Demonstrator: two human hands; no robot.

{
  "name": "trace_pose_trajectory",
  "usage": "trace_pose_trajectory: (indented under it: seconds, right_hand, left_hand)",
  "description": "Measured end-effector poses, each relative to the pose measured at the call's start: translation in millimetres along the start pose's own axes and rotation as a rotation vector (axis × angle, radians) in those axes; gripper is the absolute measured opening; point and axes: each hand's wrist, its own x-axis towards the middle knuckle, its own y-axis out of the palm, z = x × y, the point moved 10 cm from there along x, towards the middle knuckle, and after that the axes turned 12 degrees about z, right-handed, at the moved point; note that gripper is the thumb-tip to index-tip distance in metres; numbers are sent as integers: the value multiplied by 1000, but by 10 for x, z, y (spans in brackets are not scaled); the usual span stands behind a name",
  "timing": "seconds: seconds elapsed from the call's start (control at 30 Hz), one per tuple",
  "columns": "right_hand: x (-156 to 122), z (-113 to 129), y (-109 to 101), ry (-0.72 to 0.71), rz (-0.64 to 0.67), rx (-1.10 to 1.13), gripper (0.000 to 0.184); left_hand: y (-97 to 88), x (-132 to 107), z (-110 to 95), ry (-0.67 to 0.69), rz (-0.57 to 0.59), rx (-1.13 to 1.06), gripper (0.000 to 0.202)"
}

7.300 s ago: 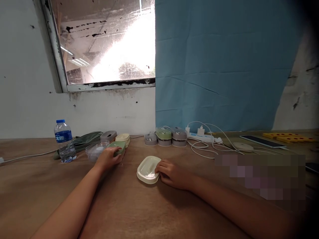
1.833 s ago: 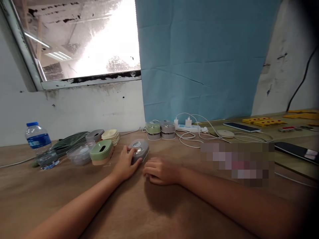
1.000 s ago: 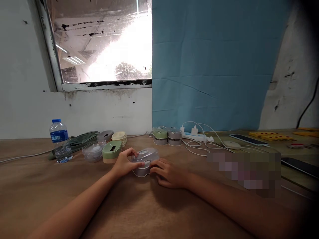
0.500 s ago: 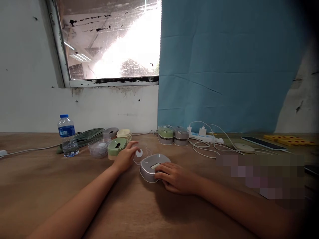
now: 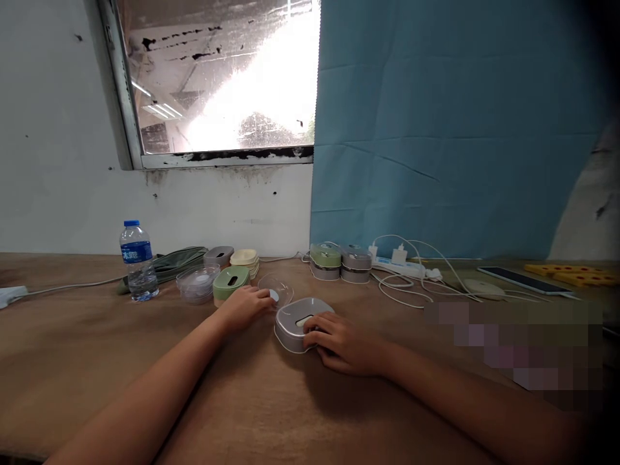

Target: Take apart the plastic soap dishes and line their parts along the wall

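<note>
A plastic bottle (image 5: 138, 261) with a blue cap stands upright on the brown table (image 5: 232, 413), far left. Directly right of it lies a dark green pouch (image 5: 183, 263), with clear containers (image 5: 197, 285) on its near side. Next come a grey slotted box (image 5: 219, 256) at the far side, a green slotted box (image 5: 231, 284) nearer, and a stack of cream pieces (image 5: 245, 258) beside them.

The left hand (image 5: 246, 306) has its fingertips at a clear cover (image 5: 285, 288) bearing 1 white disc; whether they pinch it cannot be told. The grey tissue box (image 5: 292, 327), its top slot exposed, sits on the table just right of this cover. The right hand (image 5: 343, 342) grips the right end of the box with curled fingers.

Beyond, 2 covered boxes (image 5: 325, 261) stand side by side. Farther right are a power strip (image 5: 401, 267) with cables, 1 phone (image 5: 524, 280), and yellow parts (image 5: 571, 274).
</note>
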Motion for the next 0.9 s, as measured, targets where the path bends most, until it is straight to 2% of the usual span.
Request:
trace_pose_trajectory:
  seconds: [0.1,0.17,0.27,0.37,0.5,0.6,0.73,0.9]
  right_hand:
    - [-2,0,-2,0,-2,-17,26]
    - [-2,1,-1,0,1,-22,26]
    - [-4,11,-7,-8,4,-21,26]
    - [-5,16,-18,-11,5,-15,26]
    - [-9,22,-29,-12,3,-22,24]
    - [-11,24,-28,-12,3,-35,24]
    - [-14,21,-7,-10,16,-63,23]
    - [-18,15,20,-6,39,-80,22]
  left_hand:
    - [-275,-49,32,-48,-142,91,29]
    - [-511,-153,153,-127,-264,120,30]
    - [-851,-453,495,-315,-473,113,30]
    - [-988,-810,897,-470,-601,41,31]
    - [-837,-1149,1363,-584,-588,-54,31]
    - [-612,-1219,1562,-601,-463,-90,31]
    - [-435,-1216,1627,-609,-334,-97,33]
    - [-431,-1254,1616,-666,-327,-41,34]
